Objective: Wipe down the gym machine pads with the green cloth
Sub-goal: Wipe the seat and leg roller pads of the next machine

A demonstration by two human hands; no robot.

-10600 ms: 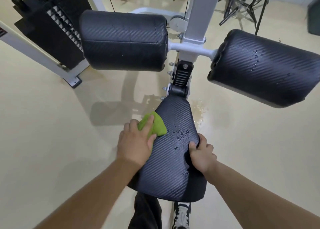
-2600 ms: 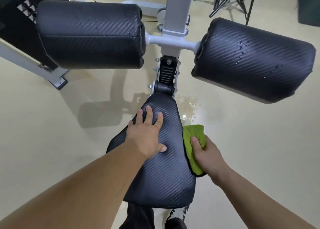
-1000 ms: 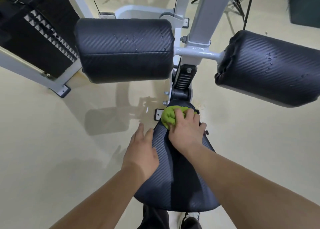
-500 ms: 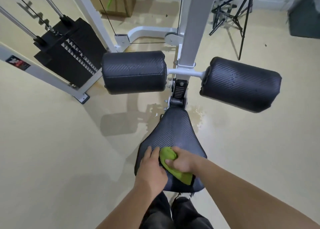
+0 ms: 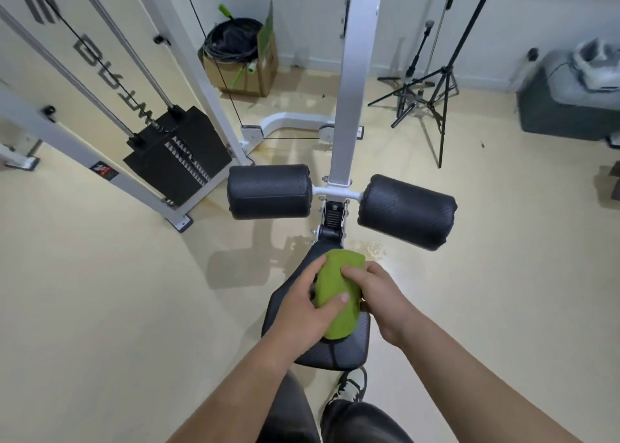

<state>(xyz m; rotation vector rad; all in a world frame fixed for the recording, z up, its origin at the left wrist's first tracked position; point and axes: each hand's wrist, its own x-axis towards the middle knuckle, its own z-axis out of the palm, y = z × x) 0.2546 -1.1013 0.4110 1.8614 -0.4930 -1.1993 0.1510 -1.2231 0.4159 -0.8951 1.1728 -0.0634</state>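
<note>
The green cloth (image 5: 337, 293) is bunched into a long roll above the black seat pad (image 5: 330, 352). My left hand (image 5: 303, 311) holds it from the left, thumb across its front. My right hand (image 5: 377, 295) grips it from the right, fingers on its upper side. Beyond the seat, two black roller pads sit either side of the white upright post (image 5: 354, 83): the left roller pad (image 5: 268, 192) and the right roller pad (image 5: 407, 211). The hands and cloth hide the seat's middle.
A black weight stack (image 5: 177, 154) on guide rods stands at the left inside the white frame. A cardboard box of cables (image 5: 241, 60) sits by the far wall. Black tripod stands (image 5: 426, 90) and a grey case (image 5: 567, 103) are at the right. A wet patch (image 5: 372, 249) marks the floor.
The view has pulled back and up from the seat. The cloth has come off the seat's near edge and is now held up between both hands.
</note>
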